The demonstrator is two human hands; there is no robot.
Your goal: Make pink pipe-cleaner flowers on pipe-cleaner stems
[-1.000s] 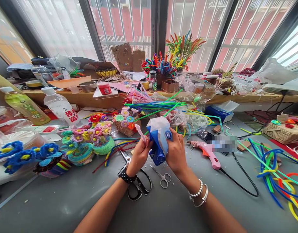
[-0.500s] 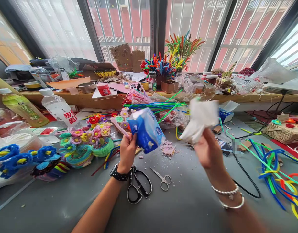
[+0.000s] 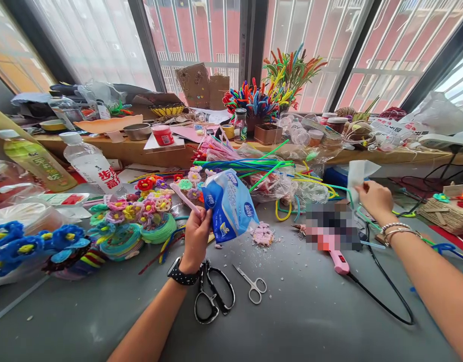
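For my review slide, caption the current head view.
Left hand holds blue tissue pack and pink stick; right hand, white tissue.

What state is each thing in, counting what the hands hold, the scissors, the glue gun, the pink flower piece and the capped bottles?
Tissue pack: gripped in left hand, tilted
Pale pink strip: also in left hand, end sticking up
White tissue: pinched in right hand
Black-handled scissors: handles spread
Small scissors: lying flat
Glue gun: lying down, corded, power unclear
Pink flower piece: flat, crumbs around
Green bottle: capped
White-labelled bottle: capped
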